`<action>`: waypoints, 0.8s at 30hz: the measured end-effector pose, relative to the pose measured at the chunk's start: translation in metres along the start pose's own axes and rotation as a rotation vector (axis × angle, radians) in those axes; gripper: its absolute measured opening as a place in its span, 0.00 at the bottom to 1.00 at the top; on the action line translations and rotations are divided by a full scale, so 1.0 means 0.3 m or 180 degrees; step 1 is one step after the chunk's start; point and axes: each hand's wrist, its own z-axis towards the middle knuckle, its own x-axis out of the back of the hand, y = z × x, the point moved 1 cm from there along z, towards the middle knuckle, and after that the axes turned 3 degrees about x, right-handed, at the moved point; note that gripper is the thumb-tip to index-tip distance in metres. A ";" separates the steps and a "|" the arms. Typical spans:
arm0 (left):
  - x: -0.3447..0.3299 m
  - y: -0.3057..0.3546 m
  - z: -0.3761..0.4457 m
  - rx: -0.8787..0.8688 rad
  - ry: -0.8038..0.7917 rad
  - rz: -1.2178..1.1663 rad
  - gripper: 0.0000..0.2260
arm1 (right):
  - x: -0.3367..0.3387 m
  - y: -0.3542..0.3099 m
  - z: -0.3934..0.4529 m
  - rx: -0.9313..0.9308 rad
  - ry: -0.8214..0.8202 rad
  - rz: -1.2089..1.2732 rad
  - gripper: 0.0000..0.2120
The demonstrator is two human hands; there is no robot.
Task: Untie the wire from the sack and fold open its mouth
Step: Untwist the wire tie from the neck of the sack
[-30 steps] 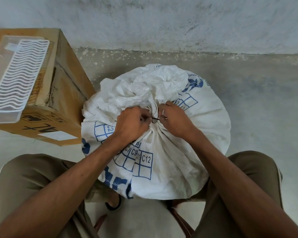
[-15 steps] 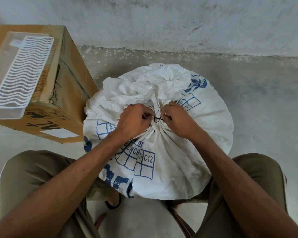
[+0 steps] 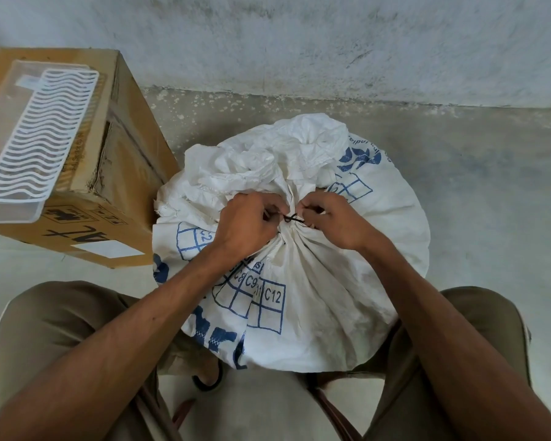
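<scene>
Head view: wire (image 3: 292, 218) lies between left hand (image 3: 247, 226) and right hand (image 3: 334, 221).

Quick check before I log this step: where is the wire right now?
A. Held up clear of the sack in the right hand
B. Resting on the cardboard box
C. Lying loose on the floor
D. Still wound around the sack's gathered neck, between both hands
D: the dark wire still cinches the gathered neck of the sack, with the left hand and right hand pinching at it from either side.
</scene>
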 end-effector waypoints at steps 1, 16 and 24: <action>0.004 0.000 0.002 0.0026 0.0031 -0.0051 0.09 | 0.009 -0.004 -0.001 -0.0048 0.0000 0.0258 0.10; 0.054 0.017 0.025 0.0294 0.0031 -0.0464 0.06 | 0.013 -0.042 0.005 0.0089 0.0455 0.1130 0.04; 0.103 0.028 0.044 0.0767 -0.0108 -0.0647 0.08 | -0.055 -0.042 0.004 0.0797 0.0959 -0.0652 0.05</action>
